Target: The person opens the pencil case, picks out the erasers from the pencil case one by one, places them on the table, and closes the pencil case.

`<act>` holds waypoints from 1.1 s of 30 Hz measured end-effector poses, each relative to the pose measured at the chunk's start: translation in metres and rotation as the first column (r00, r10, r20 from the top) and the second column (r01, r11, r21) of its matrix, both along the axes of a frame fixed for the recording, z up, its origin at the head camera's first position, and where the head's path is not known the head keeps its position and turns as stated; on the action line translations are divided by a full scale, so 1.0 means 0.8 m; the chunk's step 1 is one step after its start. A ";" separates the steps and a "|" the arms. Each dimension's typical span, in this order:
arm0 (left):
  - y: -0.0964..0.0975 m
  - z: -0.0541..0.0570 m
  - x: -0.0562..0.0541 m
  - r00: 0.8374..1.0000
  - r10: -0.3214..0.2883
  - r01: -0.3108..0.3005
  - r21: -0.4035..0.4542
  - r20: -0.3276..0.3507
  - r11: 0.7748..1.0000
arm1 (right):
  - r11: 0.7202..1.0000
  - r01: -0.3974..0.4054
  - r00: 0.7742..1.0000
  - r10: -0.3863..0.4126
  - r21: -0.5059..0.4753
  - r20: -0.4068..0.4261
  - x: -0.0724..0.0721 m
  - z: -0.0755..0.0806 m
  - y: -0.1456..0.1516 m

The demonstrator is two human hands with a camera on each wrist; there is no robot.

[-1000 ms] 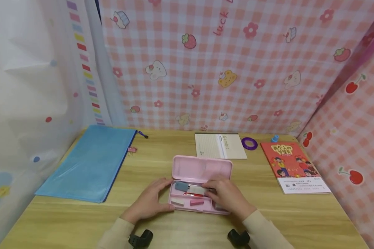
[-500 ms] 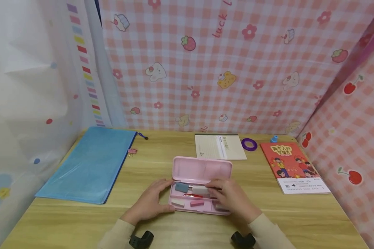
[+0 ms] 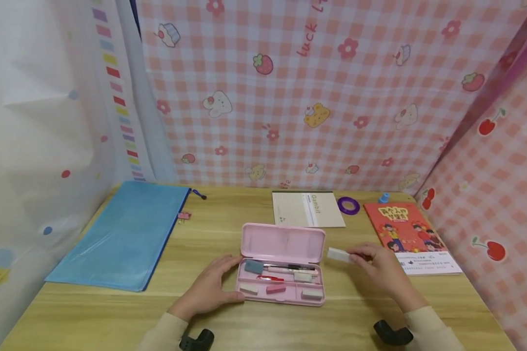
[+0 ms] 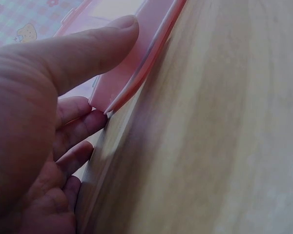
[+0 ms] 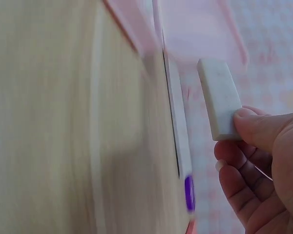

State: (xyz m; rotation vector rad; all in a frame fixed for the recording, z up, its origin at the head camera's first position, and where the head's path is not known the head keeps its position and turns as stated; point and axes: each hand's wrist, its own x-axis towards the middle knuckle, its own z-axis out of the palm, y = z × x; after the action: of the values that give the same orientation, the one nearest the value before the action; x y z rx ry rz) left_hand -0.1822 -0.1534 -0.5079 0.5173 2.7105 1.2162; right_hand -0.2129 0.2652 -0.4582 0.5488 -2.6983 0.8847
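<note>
Pale wood grain marks the table (image 3: 263,326), seen from above at its near side. On it, the left hand (image 3: 211,286) touches the left end of a pink pencil case (image 3: 283,243), fingers and thumb spread, gripping nothing. Within the case, a small pink block (image 3: 275,289) lies in the front row, with a red pen (image 3: 270,278) behind it. Right of the case, the right hand (image 3: 382,269) pinches a white eraser (image 3: 338,254) by its right end. The eraser appears to be off the table, its long axis running roughly left to right; its free end points leftward at the case's raised lid, just beside but apart. The left hand is across the case from it. Farther back lie a red book (image 3: 399,222), a notebook (image 3: 296,209) and a purple ring (image 3: 348,205); beyond hangs a pink checked cloth (image 3: 285,87).
</note>
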 end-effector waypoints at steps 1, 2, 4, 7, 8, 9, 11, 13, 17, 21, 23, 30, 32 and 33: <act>0.000 0.000 0.000 1.000 0.002 -0.002 -0.001 0.005 1.000 | 1.000 0.022 1.000 -0.022 0.008 0.001 -0.003 -0.001 0.009; -0.001 -0.001 0.000 1.000 0.002 -0.002 -0.004 0.008 1.000 | 0.999 0.041 0.999 -0.041 0.014 0.007 -0.006 -0.002 0.017; -0.001 -0.001 -0.001 1.000 0.002 -0.002 -0.007 0.013 1.000 | 0.996 0.080 0.997 -0.080 0.035 0.016 -0.010 -0.004 0.032; -0.001 -0.002 -0.002 1.000 -0.001 0.002 -0.011 0.017 1.000 | 0.991 0.125 0.991 -0.128 0.057 0.047 -0.015 -0.006 0.051; 0.000 -0.002 -0.003 1.000 -0.003 0.003 -0.012 0.015 1.000 | 0.989 0.136 0.988 -0.140 0.064 0.063 -0.017 -0.006 0.056; 0.000 -0.002 -0.003 1.000 -0.004 0.004 -0.012 0.013 1.000 | 0.987 0.145 0.985 -0.151 0.072 0.078 -0.018 -0.007 0.060; 0.000 -0.002 -0.003 1.000 -0.006 0.006 -0.011 0.007 1.000 | 0.984 0.157 0.980 -0.165 0.081 0.106 -0.020 -0.010 0.066; 0.000 -0.002 -0.002 1.000 -0.007 0.007 -0.005 0.000 1.000 | 0.983 0.161 0.977 -0.171 0.086 0.123 -0.022 -0.013 0.071; 0.000 -0.003 -0.001 1.000 -0.001 0.001 0.006 -0.008 1.000 | 0.984 0.161 0.977 -0.170 0.077 0.130 -0.027 -0.023 0.075; 0.001 -0.002 -0.001 1.000 0.005 -0.005 0.007 0.000 1.000 | 0.984 0.168 0.976 -0.175 0.063 0.127 -0.032 -0.034 0.078; 0.001 -0.002 -0.001 1.000 0.005 -0.005 0.010 0.007 1.000 | 0.983 0.173 0.976 -0.179 0.059 0.127 -0.033 -0.037 0.079; 0.002 0.001 0.000 1.000 0.008 -0.008 0.001 0.018 1.000 | 0.982 0.176 0.976 -0.184 0.074 0.118 -0.035 -0.039 0.080; 0.002 0.001 -0.001 1.000 0.008 -0.008 0.003 0.015 1.000 | 0.981 0.174 0.975 -0.183 0.083 0.127 -0.036 -0.039 0.079; 0.002 0.002 0.000 1.000 0.008 -0.008 0.005 0.015 1.000 | 0.981 0.173 0.974 -0.183 0.089 0.133 -0.037 -0.040 0.078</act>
State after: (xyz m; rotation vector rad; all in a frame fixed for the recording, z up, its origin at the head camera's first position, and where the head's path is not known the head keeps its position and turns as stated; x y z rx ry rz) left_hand -0.1826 -0.1521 -0.5067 0.4964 2.7000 1.2237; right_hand -0.2426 0.3277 -0.4899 0.2615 -2.8637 0.8014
